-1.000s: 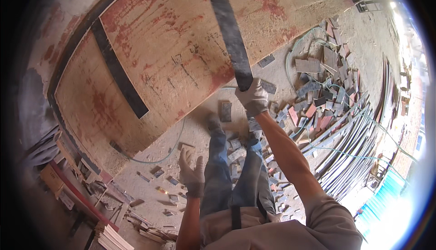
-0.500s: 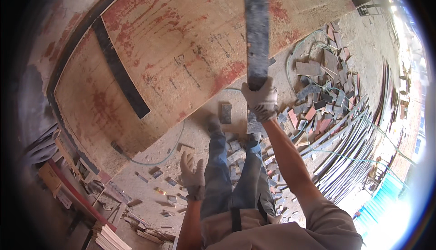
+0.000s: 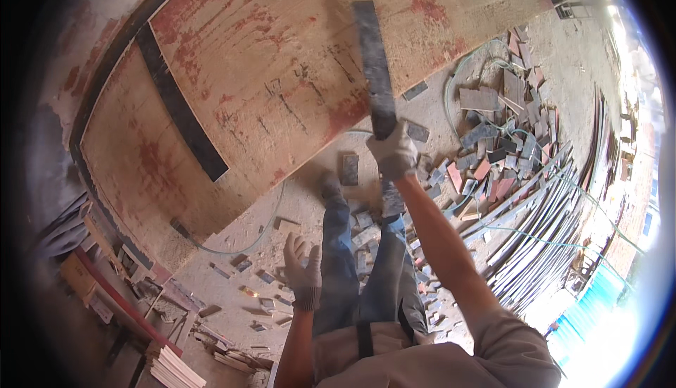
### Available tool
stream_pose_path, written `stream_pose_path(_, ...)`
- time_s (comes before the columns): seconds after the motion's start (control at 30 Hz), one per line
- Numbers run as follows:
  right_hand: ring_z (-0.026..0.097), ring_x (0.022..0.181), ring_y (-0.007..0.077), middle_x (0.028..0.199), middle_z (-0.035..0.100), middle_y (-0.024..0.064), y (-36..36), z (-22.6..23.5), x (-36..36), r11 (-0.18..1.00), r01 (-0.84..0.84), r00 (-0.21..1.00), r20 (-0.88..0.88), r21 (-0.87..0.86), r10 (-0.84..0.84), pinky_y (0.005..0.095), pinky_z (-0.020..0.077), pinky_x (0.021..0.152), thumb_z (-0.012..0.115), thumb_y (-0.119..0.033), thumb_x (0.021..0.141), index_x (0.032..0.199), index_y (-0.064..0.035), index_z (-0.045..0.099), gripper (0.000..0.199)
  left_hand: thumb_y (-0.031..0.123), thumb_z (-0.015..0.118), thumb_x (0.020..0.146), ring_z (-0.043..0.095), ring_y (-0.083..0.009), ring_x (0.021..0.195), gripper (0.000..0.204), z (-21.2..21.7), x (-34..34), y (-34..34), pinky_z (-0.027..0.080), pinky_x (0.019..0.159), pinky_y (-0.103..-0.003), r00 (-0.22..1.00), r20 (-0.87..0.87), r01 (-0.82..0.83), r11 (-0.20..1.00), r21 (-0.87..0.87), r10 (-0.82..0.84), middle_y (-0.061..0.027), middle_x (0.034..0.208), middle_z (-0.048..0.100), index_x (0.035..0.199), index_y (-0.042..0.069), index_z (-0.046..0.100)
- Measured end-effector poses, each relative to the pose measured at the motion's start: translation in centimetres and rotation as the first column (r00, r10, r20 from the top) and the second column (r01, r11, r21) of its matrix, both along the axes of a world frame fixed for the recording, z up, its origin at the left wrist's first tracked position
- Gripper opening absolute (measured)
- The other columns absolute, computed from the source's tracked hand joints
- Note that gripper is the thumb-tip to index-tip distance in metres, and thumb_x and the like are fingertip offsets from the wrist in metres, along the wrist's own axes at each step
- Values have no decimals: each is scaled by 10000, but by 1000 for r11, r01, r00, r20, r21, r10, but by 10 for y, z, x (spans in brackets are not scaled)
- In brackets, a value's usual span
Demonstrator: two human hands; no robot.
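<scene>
Grey work shirt point(image 3: 451, 360) and blue trousers point(image 3: 338, 261) fill the lower middle of the view, the person standing and seen from above, shoes on gritty ground.

Left hand point(image 3: 301, 265), in a pale knit glove, hangs beside the left thigh with fingers spread loose; it grasps nothing.

Right hand point(image 3: 392, 154), also gloved, is raised out ahead on an extended bare forearm and is clenched around the lower end of a long dark flat bar point(image 3: 373, 67). The bar points up and away from the person, its upper length seen against the large board beyond, slightly blurred. Whether its far end touches the board cannot be told.

Small tile offcuts point(image 3: 366, 233) lie scattered around the feet, with one dark rectangular piece point(image 3: 350, 170) on the ground just beside the left shoe.

To the right, a heap of broken red and grey tiles point(image 3: 493, 127) with a green hose point(image 3: 458, 85) looping through it. Beyond the heap, a bundle of long metal rods point(image 3: 556, 212) lies along the ground.

At lower left, a stack of pale sheets point(image 3: 172, 368) and mixed debris.

Farthest off, the big reddish-stained plywood board point(image 3: 282, 71) lies tilted across the top of the view, with a black strip point(image 3: 182, 103) lying diagonally on its left part.
</scene>
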State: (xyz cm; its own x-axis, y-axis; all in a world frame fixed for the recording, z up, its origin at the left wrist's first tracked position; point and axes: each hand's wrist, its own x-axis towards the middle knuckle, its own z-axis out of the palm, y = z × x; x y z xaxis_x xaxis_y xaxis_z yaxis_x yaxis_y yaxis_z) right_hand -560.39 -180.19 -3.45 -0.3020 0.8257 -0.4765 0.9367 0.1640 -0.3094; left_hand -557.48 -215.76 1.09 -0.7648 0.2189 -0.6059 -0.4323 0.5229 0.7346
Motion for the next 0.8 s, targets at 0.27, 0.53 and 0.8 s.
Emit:
stream_pose_path(0.27,767,793,451,925,764,241,0,-21,9,988,109,987,-128,114,-94,536,618,742,799,-483,807,1240,-7,529,697,350,827,973,617,-367,1344,853,1,-1,4,468,1164,-482,999,1,-33,999,40,33,-254,1480,589,1626,20,388)
stream_pose_path(0.53,762,955,474,1000,770,290,-3,15,21,996,-61,995,74,-61,65,539,592,903,753,-408,809,1227,5,554,620,168,849,947,714,-269,1076,631,22,-53,85,594,929,-404,926,-371,117,989,93,-74,-144,1220,701,1494,36,564)
stream_pose_path(0.8,756,895,492,990,767,272,-105,63,105,964,-219,976,-25,-153,217,575,586,785,801,-511,836,1357,-24,498,775,34,826,841,676,-304,772,197,24,-87,189,535,678,-427,484,-851,453,890,45,-203,-80,869,679,979,108,706)
